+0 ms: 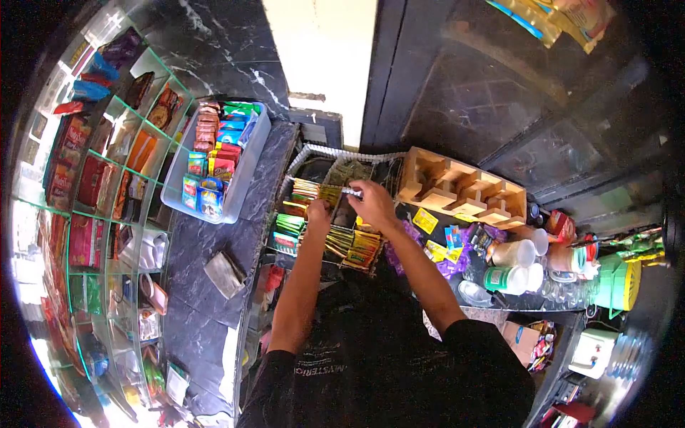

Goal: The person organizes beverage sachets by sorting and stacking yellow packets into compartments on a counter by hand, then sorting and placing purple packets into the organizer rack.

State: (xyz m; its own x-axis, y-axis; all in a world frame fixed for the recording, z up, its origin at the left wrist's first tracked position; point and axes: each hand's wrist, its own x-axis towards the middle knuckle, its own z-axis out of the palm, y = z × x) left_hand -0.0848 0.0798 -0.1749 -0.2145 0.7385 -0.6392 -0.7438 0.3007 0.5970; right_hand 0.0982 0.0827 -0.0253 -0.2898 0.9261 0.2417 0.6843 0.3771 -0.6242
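Both hands reach into a wire rack (pixel 347 152) whose rim is wrapped in black-and-white striped material. My left hand (pixel 319 213) is closed over rows of small sachets in the rack's left part; what its fingers pinch is hidden. My right hand (pixel 372 205) is closed, its fingertips at a striped divider bar (pixel 351 191) in the middle of the rack. Green sachets (pixel 290 224) and yellow-orange sachets (pixel 364 250) stand upright in the compartments nearest my body. A dark grey-green packet (pixel 348 171) lies in the far compartment.
A clear plastic bin (pixel 246 167) of sachets stands on the black marble counter (pixel 203 246), beside glass shelves (pixel 107 221) of packets. A wooden divided box (pixel 464 187), loose yellow sachets (pixel 425 220), plastic jars (pixel 514 253) and a green container (pixel 615 284) are on the right.
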